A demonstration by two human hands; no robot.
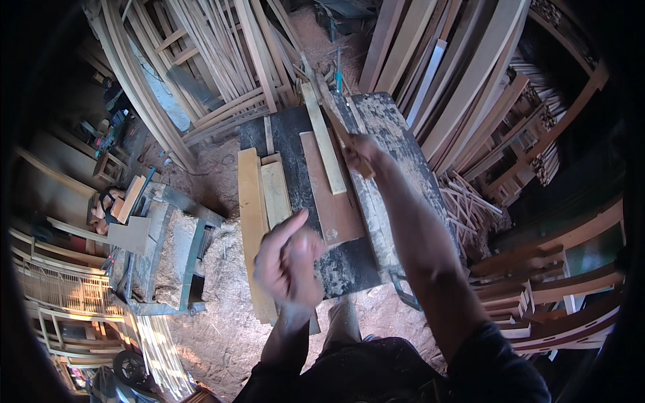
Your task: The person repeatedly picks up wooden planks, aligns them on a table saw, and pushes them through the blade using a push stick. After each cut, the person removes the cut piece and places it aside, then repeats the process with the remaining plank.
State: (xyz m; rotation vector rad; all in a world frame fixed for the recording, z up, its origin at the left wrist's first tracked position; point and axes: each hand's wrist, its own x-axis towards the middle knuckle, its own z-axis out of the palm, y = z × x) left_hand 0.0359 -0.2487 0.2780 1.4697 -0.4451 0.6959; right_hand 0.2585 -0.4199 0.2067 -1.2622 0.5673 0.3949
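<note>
My right hand (358, 151) grips a narrow brown wooden strip (339, 126) at the right of a dusty dark work table (410, 188). Left of it lies a pale narrow board (319, 134) on a reddish-brown flat panel (324, 219). My left hand (287, 258), blurred, is raised over the near left of the table, index finger stretched out, other fingers partly curled, with nothing visible in it. Beside it lie a yellow plank (248, 201) and a shorter pale board (274, 188). A teal tool (339, 70) stands at the far edge.
Timber stacks lean at the back left (201, 54) and back right (443, 80). A sawdust-covered machine table (171, 255) is at the left, near a wooden slatted frame (67, 282). Stacked curved wooden parts (551, 289) are at the right. Sawdust and shavings (222, 282) cover the floor.
</note>
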